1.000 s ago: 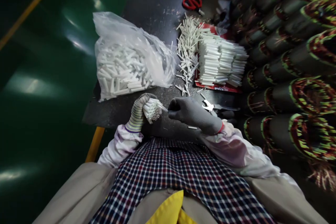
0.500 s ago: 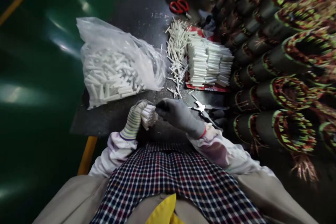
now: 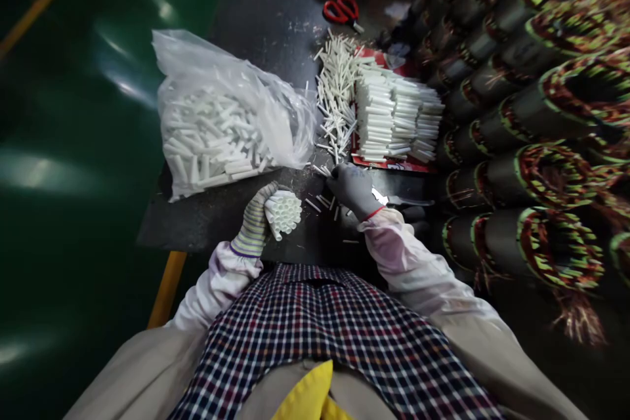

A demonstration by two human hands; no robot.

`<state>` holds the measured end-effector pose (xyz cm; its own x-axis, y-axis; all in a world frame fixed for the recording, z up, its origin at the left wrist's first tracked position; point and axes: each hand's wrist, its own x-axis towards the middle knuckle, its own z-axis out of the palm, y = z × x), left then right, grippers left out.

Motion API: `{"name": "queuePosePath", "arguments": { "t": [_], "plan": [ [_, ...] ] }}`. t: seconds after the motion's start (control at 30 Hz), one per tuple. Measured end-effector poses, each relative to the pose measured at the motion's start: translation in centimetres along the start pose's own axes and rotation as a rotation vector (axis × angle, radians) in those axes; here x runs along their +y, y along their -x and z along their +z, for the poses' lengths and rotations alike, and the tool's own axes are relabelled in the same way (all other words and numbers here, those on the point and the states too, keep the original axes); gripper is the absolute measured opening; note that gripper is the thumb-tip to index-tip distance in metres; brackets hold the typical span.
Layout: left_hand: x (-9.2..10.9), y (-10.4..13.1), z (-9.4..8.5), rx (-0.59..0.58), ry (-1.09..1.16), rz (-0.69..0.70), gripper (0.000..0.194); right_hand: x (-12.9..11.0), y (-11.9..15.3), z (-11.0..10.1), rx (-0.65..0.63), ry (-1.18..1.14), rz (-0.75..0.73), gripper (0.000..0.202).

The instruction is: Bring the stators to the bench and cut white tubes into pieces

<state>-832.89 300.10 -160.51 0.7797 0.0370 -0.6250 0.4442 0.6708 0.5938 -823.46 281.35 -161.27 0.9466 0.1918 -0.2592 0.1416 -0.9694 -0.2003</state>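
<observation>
My left hand, in a striped glove, is wrapped round a bundle of white tubes, whose open ends face me. In a grey glove with a red cuff, my right hand rests at the near end of a pile of thin white sticks; its fingertips are bent down among them, and what they hold, if anything, is hidden. A few loose sticks lie on the dark table between my hands. Silver pliers lie partly behind my right wrist.
A clear plastic bag of white tubes lies at the left. Stacked white tubes sit on a red sheet. Red-handled scissors lie farther back. Rows of copper-wound cylinders stand close on the right.
My right hand has moved away from the bundle, right and forward to the stick pile. The bundle's open ends now show fully. Several sticks now show on the table between my hands.
</observation>
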Motion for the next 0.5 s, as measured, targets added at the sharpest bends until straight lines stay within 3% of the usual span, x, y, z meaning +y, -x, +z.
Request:
{"name": "queuePosePath", "arguments": {
  "t": [0.13,0.3,0.5],
  "plan": [
    [0.1,-0.3,-0.2,-0.005,0.018,-0.007,0.027,1.0,0.4,-0.6,-0.025,-0.117,0.002,0.030],
    [-0.1,-0.7,0.0,0.010,0.030,-0.031,0.028,1.7,2.4,-0.9,0.035,-0.262,-0.080,0.021],
    [-0.6,-1.0,1.2,0.100,0.087,0.114,0.021,-0.2,7.3,-2.9,0.196,-0.122,-0.327,0.020]
  ]
}}
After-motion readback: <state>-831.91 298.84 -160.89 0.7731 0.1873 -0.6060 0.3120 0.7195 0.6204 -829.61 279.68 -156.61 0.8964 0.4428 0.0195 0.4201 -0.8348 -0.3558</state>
